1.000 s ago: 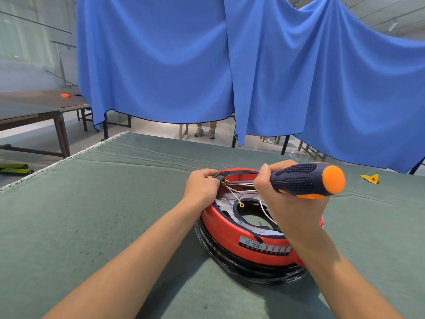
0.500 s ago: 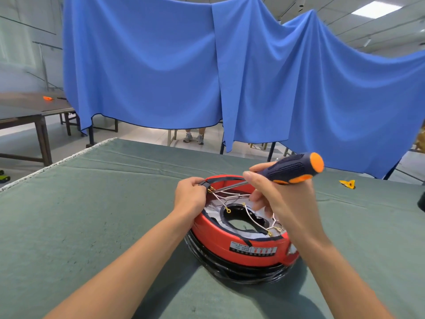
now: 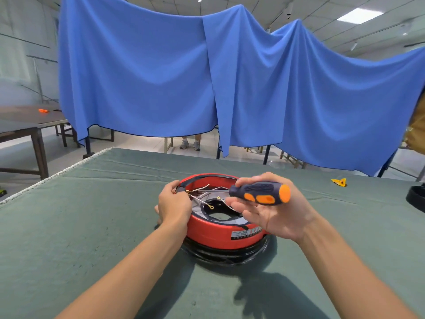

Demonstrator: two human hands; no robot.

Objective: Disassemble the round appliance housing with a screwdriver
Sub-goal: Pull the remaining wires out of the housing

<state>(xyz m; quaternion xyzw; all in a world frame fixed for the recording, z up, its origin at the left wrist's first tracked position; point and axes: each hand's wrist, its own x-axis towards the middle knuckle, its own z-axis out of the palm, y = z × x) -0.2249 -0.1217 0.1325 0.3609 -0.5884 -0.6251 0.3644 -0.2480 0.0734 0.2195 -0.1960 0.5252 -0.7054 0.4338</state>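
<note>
A round red appliance housing point(image 3: 213, 233) with a black base ring lies on the green table cover, its inside showing white wires with brass ring terminals. My left hand point(image 3: 173, 207) grips the housing's left rim, fingers pinched at the top edge. My right hand point(image 3: 273, 210) holds a screwdriver point(image 3: 259, 194) with a dark blue and orange handle, lying almost level. Its shaft points left across the housing toward the spot by my left fingers. The palm is partly opened under the handle.
The green table cover point(image 3: 92, 226) ends at a far edge and a left edge. A small yellow part point(image 3: 339, 181) lies at the far right, a black object point(image 3: 416, 199) at the right border. Blue curtains hang behind; a person's feet point(image 3: 189, 145) show below them.
The view has tilted up. My right hand has turned palm-up, its fingers loosened round the handle, and the screwdriver now lies more level. My left hand stays at the rim.
</note>
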